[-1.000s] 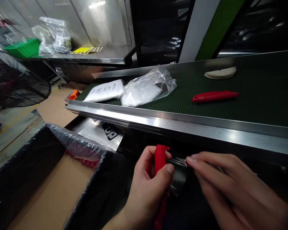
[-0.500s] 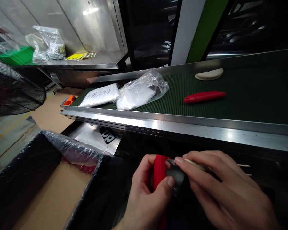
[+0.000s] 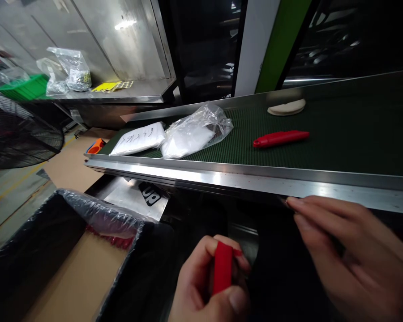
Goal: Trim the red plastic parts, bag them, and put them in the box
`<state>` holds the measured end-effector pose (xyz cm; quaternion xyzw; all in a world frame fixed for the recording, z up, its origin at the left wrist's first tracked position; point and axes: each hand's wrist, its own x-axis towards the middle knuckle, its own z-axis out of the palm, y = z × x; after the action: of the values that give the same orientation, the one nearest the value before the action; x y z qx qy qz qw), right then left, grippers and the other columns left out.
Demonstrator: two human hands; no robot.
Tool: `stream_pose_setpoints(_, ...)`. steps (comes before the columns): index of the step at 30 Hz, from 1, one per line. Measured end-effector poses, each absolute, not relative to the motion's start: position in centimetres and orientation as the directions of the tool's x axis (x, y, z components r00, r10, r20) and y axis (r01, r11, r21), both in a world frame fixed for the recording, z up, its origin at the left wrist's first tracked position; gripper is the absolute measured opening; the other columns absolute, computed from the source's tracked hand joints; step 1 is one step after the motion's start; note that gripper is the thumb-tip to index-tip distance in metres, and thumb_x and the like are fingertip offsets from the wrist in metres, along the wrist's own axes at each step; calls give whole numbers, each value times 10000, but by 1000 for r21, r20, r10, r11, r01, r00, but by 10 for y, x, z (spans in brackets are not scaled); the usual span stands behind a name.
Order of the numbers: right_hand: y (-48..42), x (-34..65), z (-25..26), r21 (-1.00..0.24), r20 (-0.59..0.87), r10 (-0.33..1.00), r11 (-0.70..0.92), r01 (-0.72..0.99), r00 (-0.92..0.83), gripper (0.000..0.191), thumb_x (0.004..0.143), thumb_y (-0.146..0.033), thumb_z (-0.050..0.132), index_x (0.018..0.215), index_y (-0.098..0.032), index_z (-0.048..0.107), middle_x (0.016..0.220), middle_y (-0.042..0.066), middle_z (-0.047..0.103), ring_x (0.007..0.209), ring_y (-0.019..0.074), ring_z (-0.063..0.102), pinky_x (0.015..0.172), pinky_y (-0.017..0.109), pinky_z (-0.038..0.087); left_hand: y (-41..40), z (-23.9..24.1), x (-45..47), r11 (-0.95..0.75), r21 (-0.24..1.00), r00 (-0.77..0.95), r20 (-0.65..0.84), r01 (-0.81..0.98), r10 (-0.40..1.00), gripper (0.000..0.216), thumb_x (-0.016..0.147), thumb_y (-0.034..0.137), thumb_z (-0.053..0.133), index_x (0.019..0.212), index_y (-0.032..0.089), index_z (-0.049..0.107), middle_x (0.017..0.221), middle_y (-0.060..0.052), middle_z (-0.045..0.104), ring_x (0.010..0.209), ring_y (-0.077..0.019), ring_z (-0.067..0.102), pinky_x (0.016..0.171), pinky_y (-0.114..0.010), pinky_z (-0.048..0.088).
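Note:
My left hand is closed around a red plastic handle-like part; a small red bit sticks out at its right side by my fingertips. My right hand pinches a small knife, of which only the dark tip shows past the fingers. It is held up and to the right, apart from the red part, close to the conveyor's front rail. Beyond the hands, a similar red part lies on the green conveyor belt.
On the belt lie a white packet, a clear bag with white contents and a cream-coloured curved piece. At lower left stands a box lined with black plastic, red parts along its inner edge. A fan is at far left.
My right hand has drawn the knife away from the red part, up and to the right. My left hand has dropped slightly, still holding the red part. The view has shifted a little.

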<state>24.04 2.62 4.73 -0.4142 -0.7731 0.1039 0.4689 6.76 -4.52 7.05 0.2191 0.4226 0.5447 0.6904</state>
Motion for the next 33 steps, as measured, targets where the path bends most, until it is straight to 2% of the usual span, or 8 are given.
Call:
stream_pose_setpoints(4,16,233,46,-605,615,716,698,384,-331,351,862,1,524,1150,-159,642,1116,62,604,1029,150,588,812,275,494,-43,64,64,460,652,232,-408,-603,883,300,821,412,658,972,185,534,530,57,433,407,-37,335,422,-127,298)
stream_pose_setpoints(9,4,226,41,-629,575,698,711,315,-427,384,863,14,487,1185,-146,621,1126,84,568,1073,168,545,839,305,506,-37,51,68,365,610,267,-249,-704,931,214,855,361,584,962,176,561,536,42,469,350,-34,339,377,-126,331)
stream_pose_setpoints(13,1,225,40,-629,576,706,705,328,-412,388,865,12,480,1181,-158,626,1125,80,567,1079,175,538,830,314,503,-38,42,71,309,562,257,-173,-767,951,198,862,332,550,971,170,585,529,33,484,331,-43,346,350,-132,329)
stream_pose_setpoints(20,-3,222,42,-649,604,726,687,326,-328,395,841,57,502,1133,-164,651,1100,68,590,1041,182,557,817,340,491,-38,50,68,365,578,300,-210,-730,931,218,850,350,563,961,164,578,518,35,473,346,-45,348,384,-144,339)
stream_pose_setpoints(26,3,226,40,-608,601,692,721,333,-401,410,853,42,482,1183,-157,623,1126,75,579,1075,170,539,838,319,484,-41,66,67,449,548,295,-349,-706,889,197,838,352,591,926,178,561,561,32,455,424,-41,349,437,-132,284)
stream_pose_setpoints(28,5,229,38,-577,598,671,740,345,-440,405,861,17,494,1201,-165,614,1134,73,579,1086,168,538,847,311,485,-42,68,68,453,531,285,-371,-716,884,182,841,338,586,926,179,560,639,16,493,425,-33,348,428,-137,270)
stream_pose_setpoints(31,8,232,37,-548,595,692,722,422,-410,374,882,-15,513,1211,-162,614,1140,71,584,1060,146,557,886,293,469,-43,68,70,414,506,258,-350,-756,900,190,766,305,668,823,152,572,814,-41,582,529,-53,461,489,-150,338)
stream_pose_setpoints(33,10,234,39,-564,607,722,686,460,-331,357,874,-3,532,1185,-150,628,1130,70,591,1017,125,575,882,269,463,-42,62,69,396,492,272,-305,-776,913,224,712,294,726,769,131,584,824,-72,621,641,-89,541,575,-151,395)
